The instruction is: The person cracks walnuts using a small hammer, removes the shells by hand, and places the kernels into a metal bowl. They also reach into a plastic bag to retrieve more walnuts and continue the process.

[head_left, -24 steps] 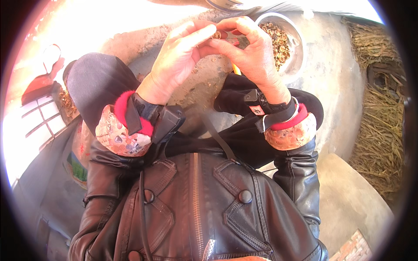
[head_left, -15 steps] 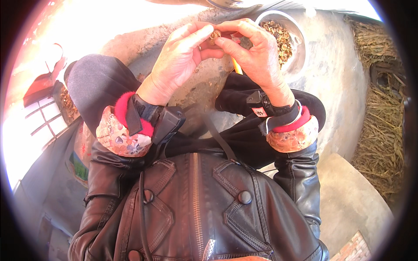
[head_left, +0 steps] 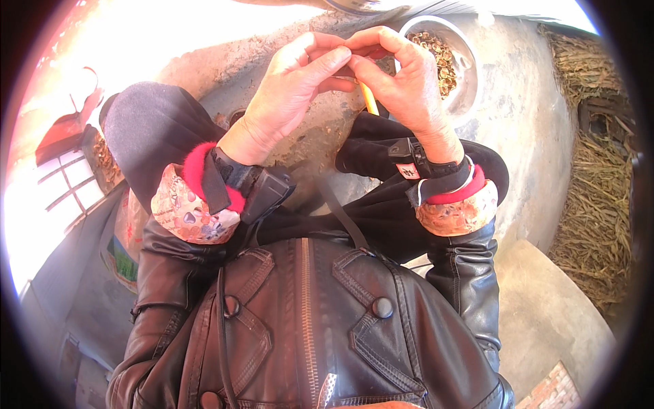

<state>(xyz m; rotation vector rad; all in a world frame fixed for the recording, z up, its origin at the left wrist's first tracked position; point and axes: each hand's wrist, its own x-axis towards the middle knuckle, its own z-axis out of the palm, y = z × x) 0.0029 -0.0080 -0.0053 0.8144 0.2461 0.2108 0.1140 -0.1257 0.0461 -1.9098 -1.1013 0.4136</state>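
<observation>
My left hand and my right hand meet at their fingertips, held up in front of my knees. Both are closed in a pinch, thumbs touching. Their fingers hide nearly all of the small round brown piece that showed between them in the earlier frame. A thin yellow stick sticks out below my right fingers; whether that hand grips it cannot be seen. Just beyond my right hand stands a pale metal bowl holding many small brown pieces like those of a shell or dried slices.
Dry straw or stalks lie along the right side. A round pale concrete surface lies under the bowl. My dark-trousered left knee is bent at left. A barred pale frame and a brown heap sit farther left.
My hands have drawn closer together, the left one shifting slightly right. The brown piece, visible between my fingers before, is now covered by my thumbs and fingers.
</observation>
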